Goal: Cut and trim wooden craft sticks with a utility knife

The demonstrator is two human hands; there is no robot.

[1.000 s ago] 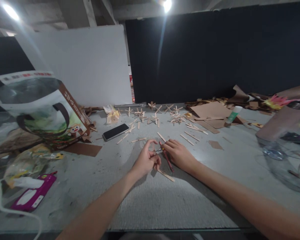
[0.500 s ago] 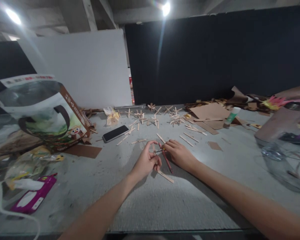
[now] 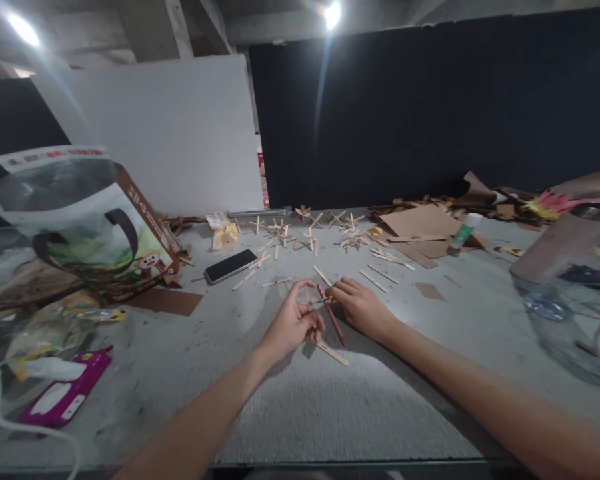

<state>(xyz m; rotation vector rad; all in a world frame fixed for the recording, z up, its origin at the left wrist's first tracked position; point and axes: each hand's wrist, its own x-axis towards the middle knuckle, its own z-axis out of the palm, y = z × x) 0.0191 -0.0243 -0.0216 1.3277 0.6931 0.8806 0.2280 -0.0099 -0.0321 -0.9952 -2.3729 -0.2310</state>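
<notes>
In the head view my left hand [image 3: 291, 325] is closed, with thumb and fingers curled around a wooden craft stick [image 3: 308, 294] that is mostly hidden. My right hand [image 3: 363, 310] grips a small tool [image 3: 322, 300] with a thin metal end and a yellow part. Its metal end reaches across to the left fingertips; the rest is covered by the right fingers, so I cannot tell its kind. A dark red pencil-like stick [image 3: 337, 325] slants on the table between the hands. Just below the left fingers lies another craft stick [image 3: 333, 354].
Loose sticks and crossed stick shapes [image 3: 310, 239] spread beyond my hands. A black phone [image 3: 231, 266] lies left of them. Further left are a printed bag [image 3: 87, 233] and a purple device [image 3: 67, 393]. Cardboard [image 3: 420, 223], a glue stick [image 3: 465, 230] and a clear container [image 3: 555, 260] are right.
The right fingers and the tool have shifted very slightly, showing a little more of the yellow part. The left hand stays in nearly the same place.
</notes>
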